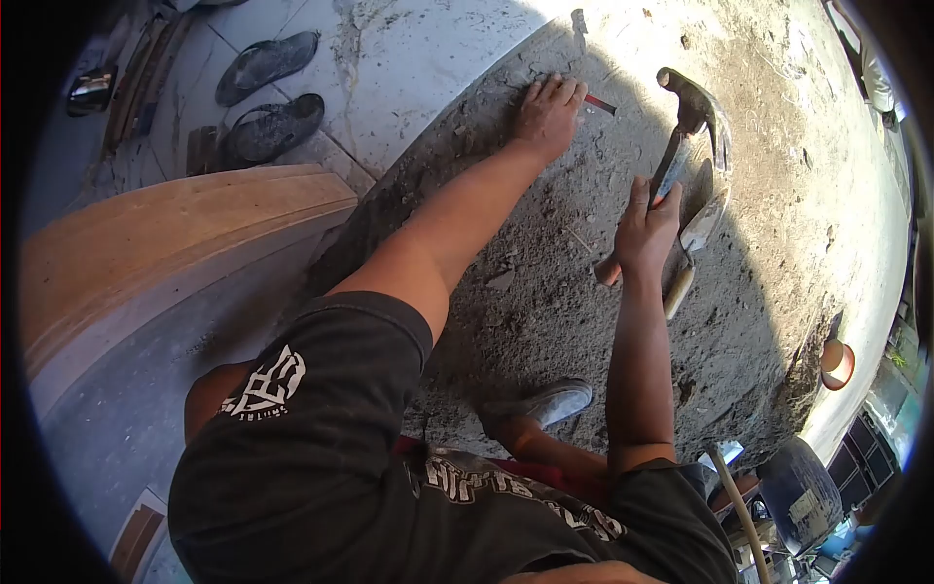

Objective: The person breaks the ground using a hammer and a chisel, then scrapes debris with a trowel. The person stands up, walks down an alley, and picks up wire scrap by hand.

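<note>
My left hand [547, 119] is closed at the edge where the rough grey ground meets the white tiles. From its fingers a slim red chisel [600, 103] with a dark end sticks out to the right; the rest of it is hidden. My right hand [646, 234] grips a claw hammer [671, 165] by its handle, the metal head up and away from me. The handle's butt shows below my fist. Just right of that hand lies a pointed trowel [702, 226] on the ground, its handle toward me.
Rough grey mortar or soil [525, 234] spreads in front, part shaded, part sunlit. A curved wooden piece [175, 243] stands on the left. Dark sandals [272, 128] sit on the tiles. At right are a terracotta-coloured pot [837, 365] and a dark bucket [800, 492].
</note>
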Motion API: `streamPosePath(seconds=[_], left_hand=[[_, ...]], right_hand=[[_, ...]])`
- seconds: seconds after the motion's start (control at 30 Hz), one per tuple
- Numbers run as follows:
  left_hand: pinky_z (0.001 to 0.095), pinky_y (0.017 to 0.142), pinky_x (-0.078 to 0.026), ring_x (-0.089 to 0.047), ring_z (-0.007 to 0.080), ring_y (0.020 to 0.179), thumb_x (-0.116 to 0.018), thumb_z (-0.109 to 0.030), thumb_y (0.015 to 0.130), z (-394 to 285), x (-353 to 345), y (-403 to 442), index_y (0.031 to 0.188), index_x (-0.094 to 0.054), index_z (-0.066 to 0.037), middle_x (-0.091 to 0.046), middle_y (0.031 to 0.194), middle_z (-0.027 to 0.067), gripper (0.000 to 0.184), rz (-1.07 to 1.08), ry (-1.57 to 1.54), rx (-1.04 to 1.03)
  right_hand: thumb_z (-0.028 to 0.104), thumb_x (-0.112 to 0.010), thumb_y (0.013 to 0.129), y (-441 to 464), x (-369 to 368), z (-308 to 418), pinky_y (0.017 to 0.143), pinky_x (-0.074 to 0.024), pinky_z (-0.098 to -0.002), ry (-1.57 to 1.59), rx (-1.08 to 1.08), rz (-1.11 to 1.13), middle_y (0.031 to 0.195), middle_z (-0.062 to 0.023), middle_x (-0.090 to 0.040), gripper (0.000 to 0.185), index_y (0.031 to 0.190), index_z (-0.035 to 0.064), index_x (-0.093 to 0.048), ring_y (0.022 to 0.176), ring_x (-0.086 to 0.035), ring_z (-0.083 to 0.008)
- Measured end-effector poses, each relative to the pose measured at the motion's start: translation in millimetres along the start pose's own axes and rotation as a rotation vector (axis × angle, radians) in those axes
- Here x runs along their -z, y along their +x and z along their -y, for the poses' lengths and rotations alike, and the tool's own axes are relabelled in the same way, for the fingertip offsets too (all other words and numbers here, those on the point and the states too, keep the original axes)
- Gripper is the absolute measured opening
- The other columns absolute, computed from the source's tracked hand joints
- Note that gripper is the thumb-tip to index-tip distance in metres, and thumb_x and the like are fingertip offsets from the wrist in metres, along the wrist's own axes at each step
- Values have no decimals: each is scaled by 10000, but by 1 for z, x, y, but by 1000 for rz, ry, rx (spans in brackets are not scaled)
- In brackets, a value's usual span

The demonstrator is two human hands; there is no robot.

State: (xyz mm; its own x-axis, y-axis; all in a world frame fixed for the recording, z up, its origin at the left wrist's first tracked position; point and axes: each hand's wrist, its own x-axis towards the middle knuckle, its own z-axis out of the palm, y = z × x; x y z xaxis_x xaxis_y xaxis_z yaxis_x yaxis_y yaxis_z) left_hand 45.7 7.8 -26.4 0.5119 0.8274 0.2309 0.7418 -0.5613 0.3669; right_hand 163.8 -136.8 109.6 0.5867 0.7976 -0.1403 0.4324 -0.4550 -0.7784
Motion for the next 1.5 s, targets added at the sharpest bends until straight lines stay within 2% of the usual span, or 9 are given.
streamPosePath(seconds=[0.13, 0.27, 0.37, 0.43, 0.67, 0.8, 1.0, 1.3, 1.5], left_hand=[[486, 1150, -266, -372, 298, 1391, -604, -291, 931, 2, 4, 2, 1427, -437, -86, -448, 1454, 97, 563, 141, 116, -40], [486, 1155, -256, -340, 294, 1413, -591, -312, 944, -2, 10, -3, 1468, -392, -90, -415, 1488, 97, 603, 163, 64, -19], [481, 1148, -263, -330, 295, 1414, -590, -320, 945, 0, -1, -4, 1455, -412, -84, -416, 1486, 94, 589, 127, 88, -13], [479, 1145, -264, -331, 292, 1410, -590, -328, 945, -3, -5, -6, 1444, -426, -83, -424, 1475, 95, 580, 170, 113, -31], [464, 1089, -316, -439, 279, 1286, -654, -326, 890, -8, -13, 13, 1307, -548, -108, -534, 1300, 79, 482, 141, 99, -122], [441, 1056, -356, -497, 268, 1225, -683, -281, 851, -9, 0, 22, 1232, -595, -123, -583, 1215, 69, 422, 357, 148, -213], [428, 1001, -434, -568, 274, 1137, -572, -94, 892, 18, 7, 19, 1186, -629, -117, -613, 1150, 93, 301, 300, 7, -435], [461, 919, -497, -634, 356, 1060, -554, -104, 874, 7, 21, 51, 1206, -598, -110, -663, 1098, 151, 335, 605, -95, -307], [487, 849, -513, -642, 381, 1012, -546, -119, 893, 1, 6, 55, 1109, -584, -75, -667, 1063, 176, 223, 521, -90, -202]], right_hand=[[290, -603, 968, 10, -27, -63, 548, -446, -417, -339, 102, 119, 611, -155, -562, 324, 895, 8, -461, 531, -563, -304], [321, -601, 963, -9, -6, -13, 632, -468, -456, -40, -152, 99, 701, -198, -598, 350, 901, -5, -489, 655, -615, -377], [351, -601, 952, -1, -30, -55, 673, -480, -479, -175, -74, 55, 738, -223, -624, 371, 929, -5, -500, 683, -618, -445], [344, -602, 951, 12, -31, -102, 642, -471, -460, -259, -43, 125, 696, -197, -595, 368, 928, -8, -499, 617, -582, -404], [283, -562, 1004, -16, 5, -62, 440, -387, -269, 372, -374, 162, 629, 7, -474, 251, 892, 90, -448, 495, -456, -86], [280, -555, 1008, -21, 6, -66, 418, -376, -255, 449, -443, 143, 634, 16, -465, 250, 894, 90, -439, 482, -441, -77], [286, -559, 1008, -19, 15, -61, 419, -381, -249, 507, -454, 111, 639, 17, -455, 254, 891, 96, -438, 478, -436, -77], [334, -581, 998, -26, 26, -60, 419, -405, -272, 572, -442, 163, 637, 4, -465, 293, 878, 105, -442, 475, -465, -110], [345, -584, 999, -25, 27, -64, 421, -406, -270, 558, -450, 165, 637, 2, -468, 304, 891, 106, -430, 478, -467, -108]])
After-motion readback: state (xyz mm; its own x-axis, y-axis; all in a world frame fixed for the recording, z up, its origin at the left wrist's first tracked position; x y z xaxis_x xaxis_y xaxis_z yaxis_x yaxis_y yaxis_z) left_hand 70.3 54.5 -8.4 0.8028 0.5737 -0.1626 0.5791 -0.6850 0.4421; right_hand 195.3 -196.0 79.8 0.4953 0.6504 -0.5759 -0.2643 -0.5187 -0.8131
